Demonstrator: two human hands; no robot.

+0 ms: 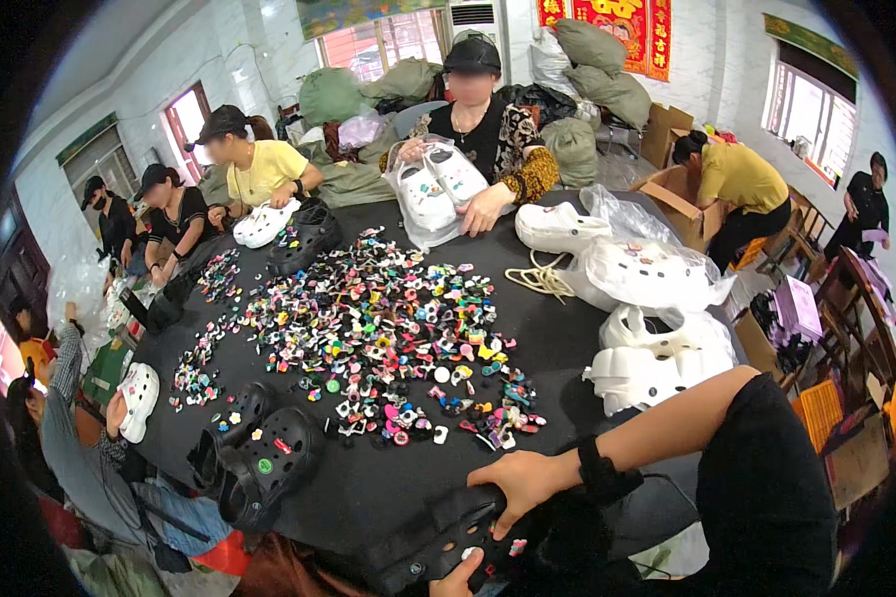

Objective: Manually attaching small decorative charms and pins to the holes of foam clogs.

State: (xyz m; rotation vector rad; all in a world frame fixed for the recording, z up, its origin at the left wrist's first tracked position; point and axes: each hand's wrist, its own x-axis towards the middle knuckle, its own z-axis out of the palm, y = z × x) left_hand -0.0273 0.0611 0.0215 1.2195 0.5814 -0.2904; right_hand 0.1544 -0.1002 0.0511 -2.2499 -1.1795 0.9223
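Observation:
A black clog (418, 559) is between my hands at the near edge of the black-covered table. My right hand (528, 486) is closed on its upper side, one finger pressing down by the vent holes. Low in view, my left hand (457, 578) grips the clog's near side; only its thumb and a little more show. A small white charm (470, 553) sits by that thumb, and a pink and white charm (517, 546) is farther right on the upper. Left of my hands stands a pair of black clogs (289, 448) with a round green charm and others.
A wide heap of colourful shoe charms (378, 318) covers the middle of the table (368, 502). White clogs in clear plastic bags (652, 269) line the right side. Across the table, a person holds bagged white clogs (433, 194). Other people work along the left side.

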